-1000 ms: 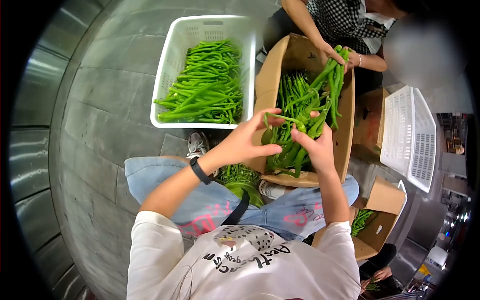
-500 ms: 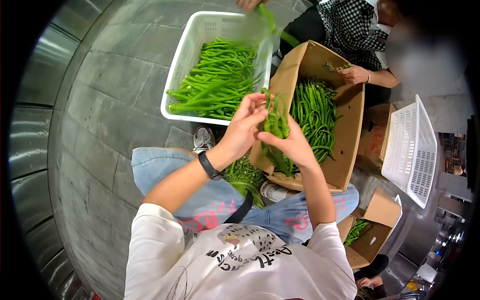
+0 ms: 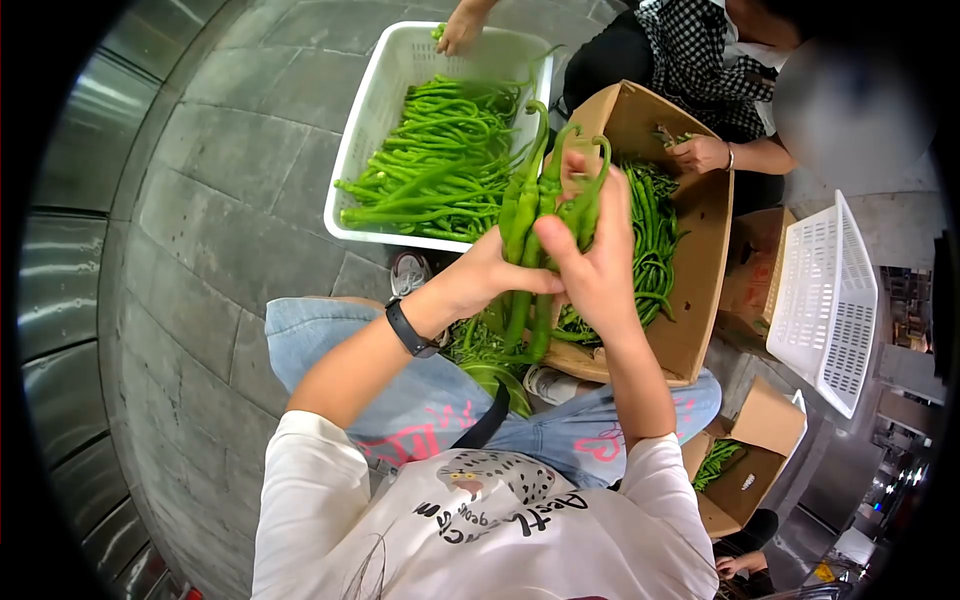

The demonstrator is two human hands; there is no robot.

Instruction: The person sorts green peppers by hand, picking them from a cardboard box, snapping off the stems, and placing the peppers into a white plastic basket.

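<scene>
Several long green chili peppers [image 3: 521, 225] with curled stems stand upright between my hands, over the near edge of the cardboard box. My left hand [image 3: 490, 278], a dark band on its wrist, is closed round their lower part from the left. From the right, my right hand [image 3: 602, 270] grips peppers too, its thumb laid across them and its fingertips blurred. Beyond my hands, more green chili peppers [image 3: 650, 235] fill the cardboard box [image 3: 700, 270]. To the left, a white plastic basket [image 3: 350, 160] holds a heap of green chili peppers [image 3: 440, 150].
Across from me, another person's hand [image 3: 700, 153] holds small stems over the box, and their other hand [image 3: 463, 28] is above the basket. Green trimmings [image 3: 480, 345] lie between my feet. An empty white basket [image 3: 825, 300] and a smaller carton [image 3: 745, 480] stand to the right.
My hands have turned the peppers more upright, stems now fanned above my fingers. My left hand has shifted down to their lower part. The other person's hand moved left over the basket.
</scene>
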